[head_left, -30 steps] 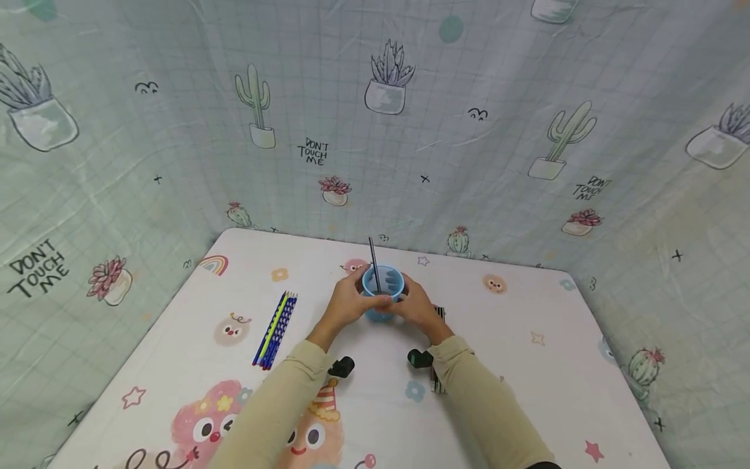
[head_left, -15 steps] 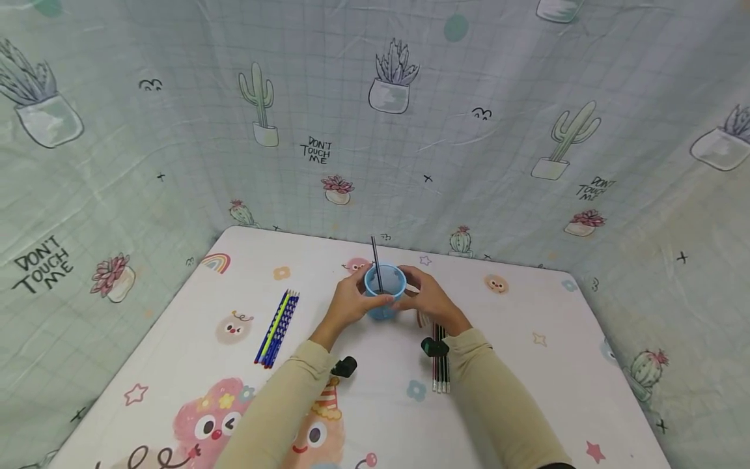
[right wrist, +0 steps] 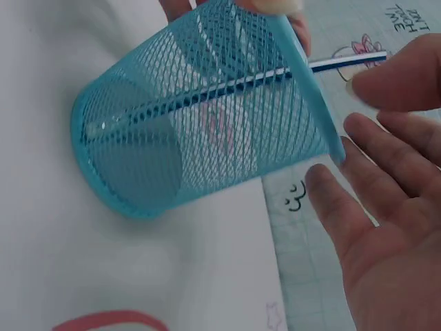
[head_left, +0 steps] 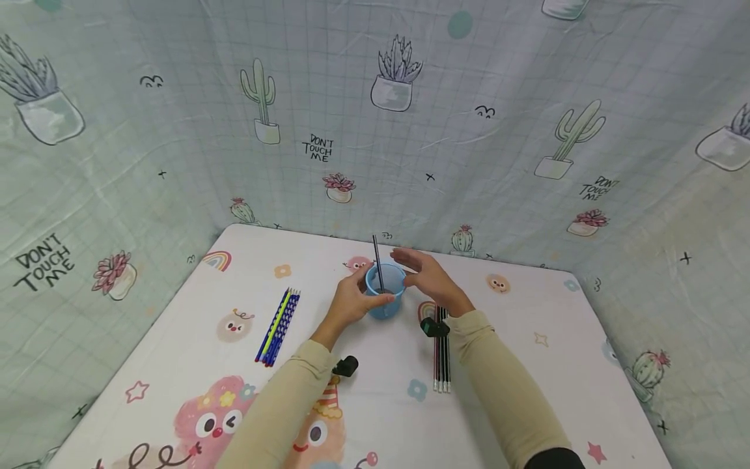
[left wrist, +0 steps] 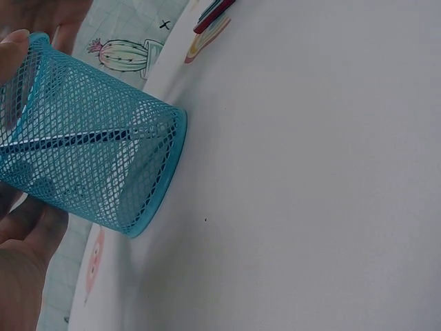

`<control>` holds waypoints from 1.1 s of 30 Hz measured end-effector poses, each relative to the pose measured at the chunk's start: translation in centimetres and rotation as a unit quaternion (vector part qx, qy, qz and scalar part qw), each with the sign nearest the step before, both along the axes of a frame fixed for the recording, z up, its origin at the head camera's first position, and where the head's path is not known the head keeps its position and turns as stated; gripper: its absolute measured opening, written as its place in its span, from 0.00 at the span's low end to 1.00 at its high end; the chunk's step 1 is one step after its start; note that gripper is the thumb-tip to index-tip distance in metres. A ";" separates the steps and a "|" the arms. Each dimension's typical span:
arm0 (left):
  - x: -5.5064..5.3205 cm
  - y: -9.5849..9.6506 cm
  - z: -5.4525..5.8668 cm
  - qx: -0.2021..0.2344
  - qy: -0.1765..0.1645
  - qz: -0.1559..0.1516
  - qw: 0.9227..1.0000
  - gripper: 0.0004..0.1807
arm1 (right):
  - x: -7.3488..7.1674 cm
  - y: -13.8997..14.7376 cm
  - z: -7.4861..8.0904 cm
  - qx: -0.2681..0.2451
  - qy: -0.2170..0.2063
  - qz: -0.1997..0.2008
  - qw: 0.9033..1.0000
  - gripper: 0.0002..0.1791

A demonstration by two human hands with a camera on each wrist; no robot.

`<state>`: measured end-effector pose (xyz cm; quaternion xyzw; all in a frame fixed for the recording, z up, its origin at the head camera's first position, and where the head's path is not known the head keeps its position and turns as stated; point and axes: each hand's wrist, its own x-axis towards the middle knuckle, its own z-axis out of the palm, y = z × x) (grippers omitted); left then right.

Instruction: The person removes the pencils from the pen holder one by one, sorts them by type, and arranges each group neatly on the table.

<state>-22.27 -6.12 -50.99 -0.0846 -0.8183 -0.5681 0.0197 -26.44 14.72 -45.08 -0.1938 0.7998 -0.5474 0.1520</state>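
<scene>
A light blue mesh pencil cup stands at the back middle of the table. My left hand grips its left side, thumb across the front near the rim. One dark, striped pencil leans inside and sticks out above the rim; through the mesh in the right wrist view, the pencil runs down to the cup's base. On the cup's right is my right hand, its fingers spread and relaxed. In the right wrist view, that hand is beside the rim and holds nothing; whether a fingertip touches the rim I cannot tell.
Several dark pencils lie in a row at the right, partly under the right wrist's camera. Several blue pencils and a yellow-green one lie together at the left. A patterned curtain hangs behind the table.
My right hand has let go of the cup and drawn away to the right, its fingers opening. The left hand keeps its grip, and the cup stays about where it was.
</scene>
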 end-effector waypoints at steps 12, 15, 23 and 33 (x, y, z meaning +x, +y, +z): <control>0.1 -0.2 -0.2 -0.006 0.000 0.000 1.000 0.53 | -1.4 -4.6 0.9 0.018 0.047 -0.104 0.993 0.27; 0.0 -0.3 -0.2 -0.002 0.003 -0.004 1.000 0.54 | -1.5 -5.7 1.1 0.056 0.076 -0.130 0.987 0.24; -0.2 -0.2 -0.1 0.001 0.005 -0.008 1.000 0.53 | -1.5 -6.7 1.6 0.149 0.145 -0.162 0.965 0.14; -0.1 -0.3 -0.3 0.007 0.004 -0.005 1.000 0.53 | -1.8 -6.0 1.5 0.105 0.151 -0.180 0.966 0.13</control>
